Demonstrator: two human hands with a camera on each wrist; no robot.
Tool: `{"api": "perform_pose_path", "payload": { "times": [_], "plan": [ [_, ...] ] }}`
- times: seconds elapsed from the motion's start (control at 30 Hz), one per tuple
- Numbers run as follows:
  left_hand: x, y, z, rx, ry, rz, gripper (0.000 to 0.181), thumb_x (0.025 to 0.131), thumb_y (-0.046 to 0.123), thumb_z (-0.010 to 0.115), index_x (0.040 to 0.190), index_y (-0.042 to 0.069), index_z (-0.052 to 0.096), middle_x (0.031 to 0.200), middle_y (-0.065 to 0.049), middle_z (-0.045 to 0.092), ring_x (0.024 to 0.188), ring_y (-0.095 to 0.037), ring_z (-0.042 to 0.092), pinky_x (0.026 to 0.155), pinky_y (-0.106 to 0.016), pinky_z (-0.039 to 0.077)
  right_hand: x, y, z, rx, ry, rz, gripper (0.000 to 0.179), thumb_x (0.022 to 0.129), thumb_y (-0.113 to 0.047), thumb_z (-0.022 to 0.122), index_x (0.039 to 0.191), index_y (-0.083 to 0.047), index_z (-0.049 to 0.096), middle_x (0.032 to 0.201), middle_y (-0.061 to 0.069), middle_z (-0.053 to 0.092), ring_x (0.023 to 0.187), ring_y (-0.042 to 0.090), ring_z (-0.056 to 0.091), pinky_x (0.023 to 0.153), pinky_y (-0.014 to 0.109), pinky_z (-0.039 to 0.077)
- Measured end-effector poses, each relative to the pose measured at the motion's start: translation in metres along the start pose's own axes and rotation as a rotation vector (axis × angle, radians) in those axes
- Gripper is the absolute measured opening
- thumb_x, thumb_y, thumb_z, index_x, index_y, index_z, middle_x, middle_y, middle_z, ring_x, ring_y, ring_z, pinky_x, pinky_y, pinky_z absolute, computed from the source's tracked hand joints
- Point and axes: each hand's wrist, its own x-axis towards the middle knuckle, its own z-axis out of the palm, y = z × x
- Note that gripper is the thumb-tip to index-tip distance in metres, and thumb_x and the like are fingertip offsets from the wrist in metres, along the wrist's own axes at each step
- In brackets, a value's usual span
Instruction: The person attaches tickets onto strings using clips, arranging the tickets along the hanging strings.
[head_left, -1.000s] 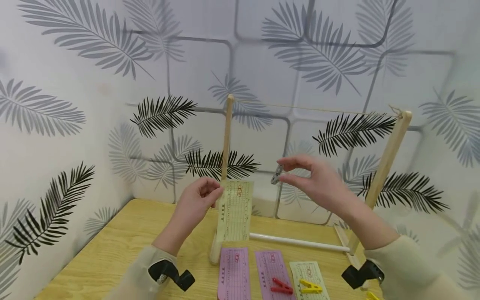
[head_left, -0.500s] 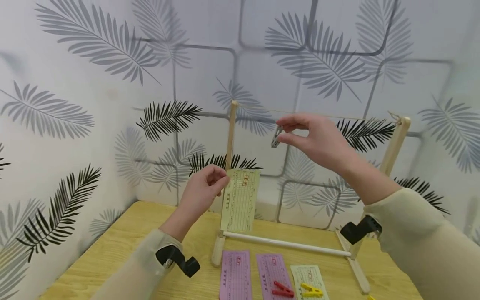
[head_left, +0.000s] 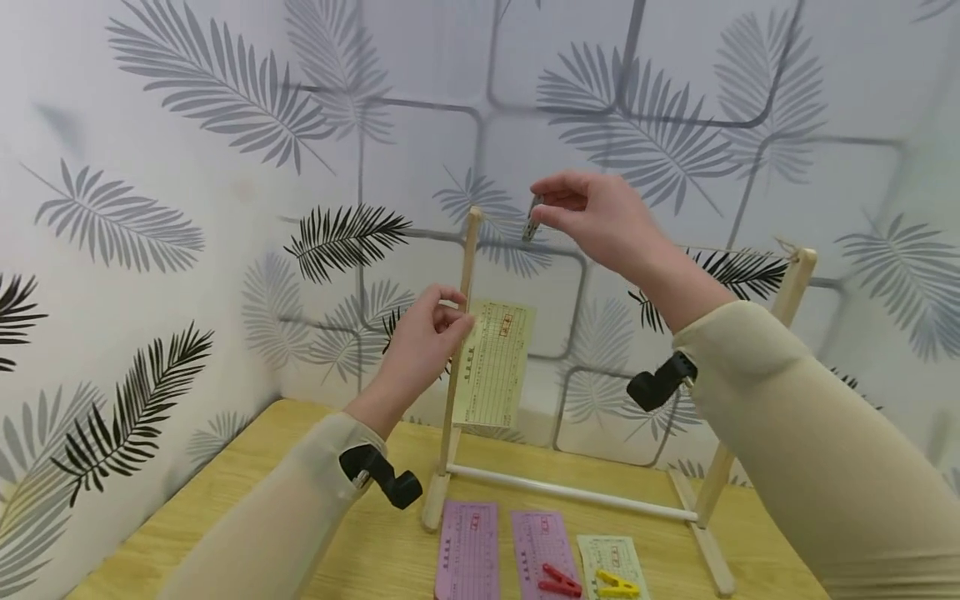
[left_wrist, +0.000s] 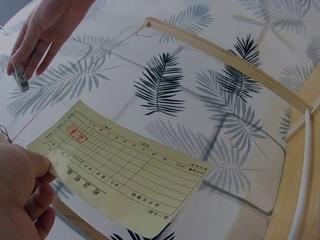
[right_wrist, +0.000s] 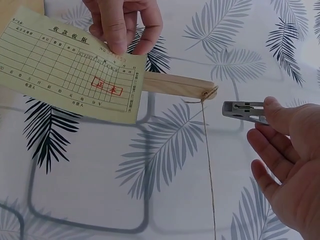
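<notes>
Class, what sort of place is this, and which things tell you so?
Most likely a practice corner indoors: a wooden table by leaf-patterned walls, with a small wooden frame strung with string, and paper slips laid in front.

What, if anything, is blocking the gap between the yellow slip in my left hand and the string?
Nothing visible: the gap between the yellow slip and the string looks open in both wrist views. Your right hand and its gray clip appear on the string's far side.
</notes>
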Motion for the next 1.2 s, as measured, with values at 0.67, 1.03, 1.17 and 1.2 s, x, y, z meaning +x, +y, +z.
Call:
{"api": "perform_pose_path", "payload": {
  "times": [0.67, 1.03, 1.17, 1.2],
  "plan": [
    [0.053, 0.028, 0.018, 0.281, 0.221, 0.162, 0.029, 0.113, 0.021, 0.067, 0.14, 0.012, 0.058, 0.112, -0.001, 0.082, 0.097, -0.022, 0.069, 0.111, -0.05, 0.042, 0.056, -0.006, 0.007, -0.023, 0.038, 0.015, 0.032, 0.112, -0.017, 0.068, 0.141, -0.005, 0.071, 0.137, 0.013, 0.072, 0.128, 0.026, 0.066, 0.111, 0.043, 0.05],
    [0.062, 0.029, 0.029, 0.426, 0.299, 0.147, 0.027, 0.113, 0.021, 0.066, 0.138, 0.012, 0.059, 0.114, 0.0, 0.082, 0.101, -0.023, 0.077, 0.118, -0.05, 0.032, 0.066, 0.0, 0.015, -0.093, 0.018, 0.058, 0.03, 0.113, -0.017, 0.067, 0.139, -0.006, 0.073, 0.136, 0.013, 0.073, 0.129, 0.028, 0.065, 0.11, 0.045, 0.051],
    [0.065, 0.03, 0.028, 0.483, 0.311, 0.153, 0.026, 0.114, 0.021, 0.065, 0.138, 0.014, 0.06, 0.114, 0.001, 0.083, 0.101, -0.021, 0.078, 0.116, -0.049, 0.033, 0.071, -0.002, 0.018, -0.116, 0.026, 0.077, 0.029, 0.112, -0.017, 0.068, 0.139, -0.007, 0.074, 0.135, 0.012, 0.073, 0.129, 0.027, 0.065, 0.11, 0.045, 0.051],
    [0.066, 0.03, 0.027, 0.499, 0.312, 0.154, 0.027, 0.114, 0.021, 0.065, 0.139, 0.014, 0.06, 0.113, 0.001, 0.083, 0.1, -0.021, 0.078, 0.115, -0.049, 0.034, 0.071, -0.002, 0.019, -0.114, 0.027, 0.084, 0.029, 0.112, -0.017, 0.068, 0.139, -0.007, 0.074, 0.135, 0.012, 0.073, 0.129, 0.027, 0.065, 0.11, 0.044, 0.051]
  ]
}}
